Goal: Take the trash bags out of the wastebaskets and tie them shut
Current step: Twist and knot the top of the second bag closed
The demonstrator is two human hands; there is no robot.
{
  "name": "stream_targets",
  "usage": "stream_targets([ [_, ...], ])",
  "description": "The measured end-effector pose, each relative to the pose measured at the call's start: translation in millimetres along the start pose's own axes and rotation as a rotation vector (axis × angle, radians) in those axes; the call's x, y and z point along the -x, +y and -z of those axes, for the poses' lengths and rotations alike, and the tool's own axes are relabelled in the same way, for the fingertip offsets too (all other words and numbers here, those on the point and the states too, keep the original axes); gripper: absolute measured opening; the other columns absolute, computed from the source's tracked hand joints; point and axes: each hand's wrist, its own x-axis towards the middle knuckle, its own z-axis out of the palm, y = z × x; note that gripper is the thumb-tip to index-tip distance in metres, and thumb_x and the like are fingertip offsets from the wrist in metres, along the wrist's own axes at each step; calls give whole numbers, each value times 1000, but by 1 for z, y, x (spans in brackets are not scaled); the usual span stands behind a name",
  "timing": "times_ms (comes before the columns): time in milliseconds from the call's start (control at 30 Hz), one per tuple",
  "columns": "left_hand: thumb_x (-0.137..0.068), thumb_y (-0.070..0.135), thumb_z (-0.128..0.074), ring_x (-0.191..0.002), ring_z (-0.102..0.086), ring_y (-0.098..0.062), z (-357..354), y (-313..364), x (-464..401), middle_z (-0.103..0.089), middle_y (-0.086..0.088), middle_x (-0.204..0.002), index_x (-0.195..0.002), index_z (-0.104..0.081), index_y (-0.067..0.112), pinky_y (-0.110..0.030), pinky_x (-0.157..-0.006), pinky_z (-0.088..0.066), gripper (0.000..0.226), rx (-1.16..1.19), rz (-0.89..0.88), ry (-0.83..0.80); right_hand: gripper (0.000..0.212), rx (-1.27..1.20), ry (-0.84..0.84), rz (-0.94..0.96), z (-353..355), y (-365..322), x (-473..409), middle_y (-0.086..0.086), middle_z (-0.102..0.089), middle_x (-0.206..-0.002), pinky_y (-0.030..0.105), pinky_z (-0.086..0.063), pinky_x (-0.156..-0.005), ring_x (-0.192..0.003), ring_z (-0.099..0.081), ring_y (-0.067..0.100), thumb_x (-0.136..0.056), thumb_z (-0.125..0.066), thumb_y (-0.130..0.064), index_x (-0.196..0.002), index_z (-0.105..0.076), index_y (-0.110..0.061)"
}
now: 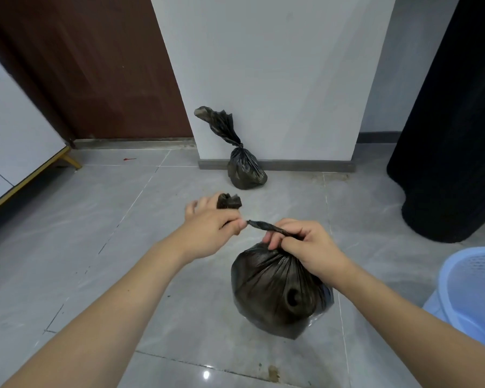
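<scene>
A full black trash bag (277,292) hangs just above the grey tiled floor in front of me. My right hand (305,247) grips its gathered neck. My left hand (210,231) pinches the twisted tail of the bag's top, pulled out to the left, and the loose end sticks up past my fingers. A second black trash bag (244,169), knotted shut, stands on the floor against the white wall ahead. A light blue wastebasket (471,292) stands at the right edge, with no bag visible in it.
A white wall pillar (277,79) rises ahead with a dark skirting. A brown door (101,65) is at the back left, a white panel with a wooden leg (20,152) at the left, and a black curtain (454,135) at the right.
</scene>
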Motion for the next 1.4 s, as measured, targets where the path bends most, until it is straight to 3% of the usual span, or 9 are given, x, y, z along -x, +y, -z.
stream_targets([
  [133,-103,48,-32,-104,-45,-23,-24,0,3,-52,2,-87,-72,-45,26,-40,-97,-30,40,45,-24,-91,30,-242,135,-113,-4,-5,5,1,-77,-93,14,-49,-80,-93,-70,9,-87,-55,12,-83,-77,-7],
  [267,-101,44,-42,-94,-62,-28,-33,6,10,-67,-8,-91,-86,-58,19,-40,-86,-48,34,201,22,-208,24,-526,176,-269,-7,0,9,12,-75,-104,25,-56,-77,-89,-70,18,-87,-58,4,-102,-75,-4],
  [400,-96,18,-40,-92,-61,-35,-25,18,18,-67,-10,-97,-100,-52,19,-37,-70,-36,12,-233,-177,-193,26,-529,228,-342,-8,5,7,13,-74,-102,30,-57,-84,-82,-69,19,-87,-63,-1,-110,-74,-9],
  [667,-98,23,-37,-89,-58,-28,-20,31,27,-65,-5,-87,-102,-51,21,-36,-77,-32,15,-498,-489,-7,28,172,124,-306,-4,24,-5,-1,-67,-118,7,-42,-90,-105,-60,4,-97,-51,-6,-121,-65,-14],
  [800,-99,36,-39,-96,-50,-24,-16,28,31,-55,0,-97,-101,-60,25,-35,-78,-34,24,-304,-448,98,25,575,32,-226,-1,28,-4,-6,-64,-114,27,-41,-101,-110,-57,10,-95,-50,-10,-113,-64,-21],
  [967,-94,38,-49,-99,-36,-19,-13,48,28,-40,4,-110,-83,-68,21,-35,-86,-38,28,-124,-273,117,19,912,-171,-161,-5,19,3,-10,-50,-74,38,-35,-91,-86,-50,16,-90,-54,-31,-75,-50,-21],
  [1133,-89,34,-56,-92,-45,-18,1,64,10,-47,5,-102,-83,-61,22,-37,-87,-40,15,87,-151,197,15,356,-110,-279,-12,19,3,1,-61,-84,37,-43,-91,-87,-57,14,-84,-60,-27,-69,-59,-25],
  [1267,-84,26,-61,-68,-47,-1,14,41,4,-55,11,-90,-94,-55,28,-31,-72,-38,12,345,-32,310,14,-5,-88,-426,-2,17,4,1,-53,-93,7,-39,-75,-83,-56,3,-74,-61,-22,-79,-54,-12],
  [1400,-86,22,-62,-55,-48,0,2,22,8,-63,16,-77,-85,-66,32,-24,-67,-36,11,372,15,98,25,-74,-78,-444,2,17,3,-1,-60,-78,4,-42,-64,-67,-59,0,-90,-44,-2,-71,-57,-8],
])
